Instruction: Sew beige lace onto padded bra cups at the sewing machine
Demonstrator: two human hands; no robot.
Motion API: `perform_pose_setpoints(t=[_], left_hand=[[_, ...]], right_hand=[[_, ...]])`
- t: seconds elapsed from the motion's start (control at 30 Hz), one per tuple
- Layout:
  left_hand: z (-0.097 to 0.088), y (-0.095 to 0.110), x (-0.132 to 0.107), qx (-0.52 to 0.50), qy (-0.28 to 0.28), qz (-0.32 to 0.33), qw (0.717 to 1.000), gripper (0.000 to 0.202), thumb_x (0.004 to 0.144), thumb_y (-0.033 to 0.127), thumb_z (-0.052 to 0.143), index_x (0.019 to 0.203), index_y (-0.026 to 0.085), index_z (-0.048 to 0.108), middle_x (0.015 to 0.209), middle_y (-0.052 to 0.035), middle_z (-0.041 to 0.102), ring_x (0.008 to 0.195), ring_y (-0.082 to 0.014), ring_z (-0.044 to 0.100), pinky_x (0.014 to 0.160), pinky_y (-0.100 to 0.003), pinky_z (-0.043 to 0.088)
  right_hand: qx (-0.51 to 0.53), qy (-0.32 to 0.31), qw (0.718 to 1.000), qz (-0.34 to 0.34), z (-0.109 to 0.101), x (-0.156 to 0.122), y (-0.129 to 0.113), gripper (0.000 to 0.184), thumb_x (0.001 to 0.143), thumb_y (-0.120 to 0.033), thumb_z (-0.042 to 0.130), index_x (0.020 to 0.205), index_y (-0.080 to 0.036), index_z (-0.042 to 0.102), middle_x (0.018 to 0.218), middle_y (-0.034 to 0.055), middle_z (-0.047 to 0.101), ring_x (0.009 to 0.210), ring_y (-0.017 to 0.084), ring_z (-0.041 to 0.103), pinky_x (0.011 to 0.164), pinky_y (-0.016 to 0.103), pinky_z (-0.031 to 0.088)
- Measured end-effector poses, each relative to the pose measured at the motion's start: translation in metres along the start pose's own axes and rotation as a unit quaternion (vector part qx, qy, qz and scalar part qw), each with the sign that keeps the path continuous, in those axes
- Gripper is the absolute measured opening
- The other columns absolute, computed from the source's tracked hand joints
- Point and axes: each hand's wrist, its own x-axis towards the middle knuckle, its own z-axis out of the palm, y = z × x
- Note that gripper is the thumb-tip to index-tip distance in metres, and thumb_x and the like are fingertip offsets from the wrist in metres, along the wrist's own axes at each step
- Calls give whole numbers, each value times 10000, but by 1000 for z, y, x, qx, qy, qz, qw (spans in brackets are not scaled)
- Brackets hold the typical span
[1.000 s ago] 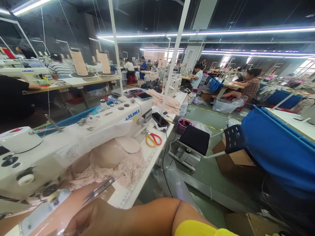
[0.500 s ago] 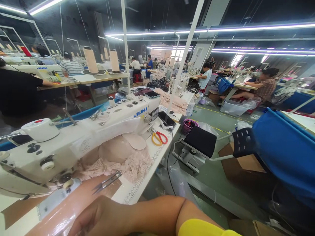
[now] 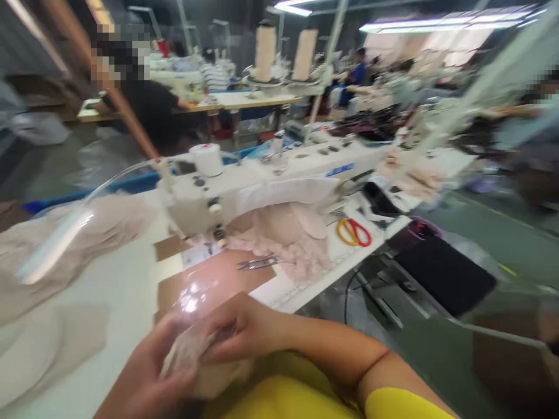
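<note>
Close to my body, at the table's front edge, both hands are closed on a piece of beige fabric (image 3: 186,349). My left hand (image 3: 152,366) grips its left side with the thumb across it. My right hand (image 3: 238,329) pinches the other side, fingers curled; its fingertips are partly hidden. Just beyond lie thread snips (image 3: 257,263) on a shiny brown sheet (image 3: 209,279). A beige lace piece with cups (image 3: 283,233) rests under the arm of the white sewing machine (image 3: 271,180). Motion blurs the view.
Red and yellow scissors (image 3: 353,233) and a dark phone (image 3: 379,198) lie on the table's right end. Beige fabric (image 3: 87,238) is heaped on the left, with pale cut pieces (image 3: 30,355) nearer. A black seat (image 3: 445,273) stands right. A co-worker in black (image 3: 146,107) sits behind.
The view has swung left, so the machine now appears further right. My left hand and the beige fabric have come into sight, both hands holding it.
</note>
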Motion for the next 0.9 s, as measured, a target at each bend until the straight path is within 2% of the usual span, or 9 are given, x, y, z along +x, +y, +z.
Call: perform_pose_setpoints(t=[0.03, 0.13, 0.37, 0.53, 0.67, 0.9], left_hand=[[1, -1, -4, -5, -31, 1, 1000, 419, 666, 413, 782, 964, 186, 595, 879, -24, 600, 822, -205, 573, 699, -267, 478], [3, -4, -2, -49, -78, -2, 996, 326, 714, 391, 744, 843, 140, 581, 768, -8, 536, 702, -133, 498, 613, -217, 403], [9, -11, 3, -130, -44, -5, 991, 347, 787, 441, 661, 744, 114, 556, 682, 9, 446, 623, -98, 418, 568, -213, 334], [8, -8, 0, -65, -23, 30, 997, 319, 818, 421, 628, 735, 117, 573, 676, 13, 447, 613, -95, 406, 557, -210, 323], [8, -6, 1, -33, -19, 45, 998, 323, 833, 407, 604, 680, 127, 550, 652, 20, 415, 586, -89, 373, 535, -213, 298], [8, -5, 1, -45, -19, 50, 998, 278, 832, 385, 619, 836, 107, 625, 712, -10, 485, 631, -106, 427, 565, -223, 343]], right_hand=[[-15, 14, 1000, 5, 0, -1, -1, 109, 749, -212, 679, 813, -124, 674, 717, -32, 596, 659, 81, 511, 593, 162, 389], [-89, 52, 994, 32, -5, 1, 0, 83, 752, -189, 660, 814, -147, 697, 699, -16, 636, 628, 97, 527, 565, 186, 381], [-177, 41, 983, 26, -4, 4, 3, 64, 792, -190, 615, 791, -187, 678, 763, 12, 697, 694, 138, 613, 656, 244, 450], [-197, 62, 978, -8, -5, 8, 3, 90, 820, -248, 625, 777, -193, 682, 845, 46, 695, 810, 173, 635, 727, 285, 487], [-209, 99, 973, -13, -5, 10, 3, 146, 840, -272, 611, 729, -198, 671, 824, 44, 697, 782, 170, 641, 700, 287, 498], [-232, 141, 962, -3, -1, 13, 3, 170, 826, -264, 615, 671, -201, 642, 737, 30, 706, 704, 162, 649, 635, 276, 496]])
